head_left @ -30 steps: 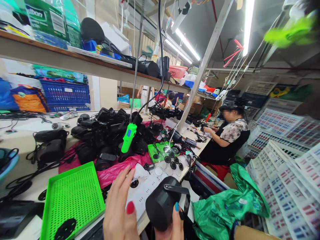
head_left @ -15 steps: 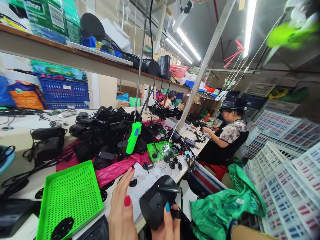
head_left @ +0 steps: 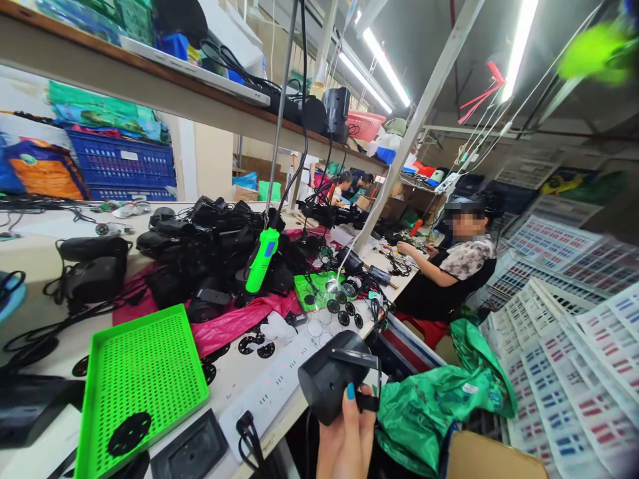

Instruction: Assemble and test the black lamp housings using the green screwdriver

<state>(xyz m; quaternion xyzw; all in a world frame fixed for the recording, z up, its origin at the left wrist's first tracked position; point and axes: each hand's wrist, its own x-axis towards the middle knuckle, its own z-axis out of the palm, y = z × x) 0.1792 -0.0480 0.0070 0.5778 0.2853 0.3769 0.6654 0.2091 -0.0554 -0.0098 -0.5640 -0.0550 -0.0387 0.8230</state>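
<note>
- The right hand [head_left: 344, 436] holds the black cylindrical housing [head_left: 324, 389]; its grip is closed on the lower side, thumb against the body.
- The housing is just above this grip, near the edge of the counter [head_left: 229, 380].
- Its long axis is slanting, with the flat end toward lower left.
- The bracket [head_left: 355, 358] is at the right, near the fingers.
- The left hand is not visible, so I cannot tell its state.

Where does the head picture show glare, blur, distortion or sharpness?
Head view: ceiling tube light glaring white, lime-green thing at upper right blurred, white crates at right edge looking stretched; also head view: black cylinder in the right hand fairly sharp.
</note>
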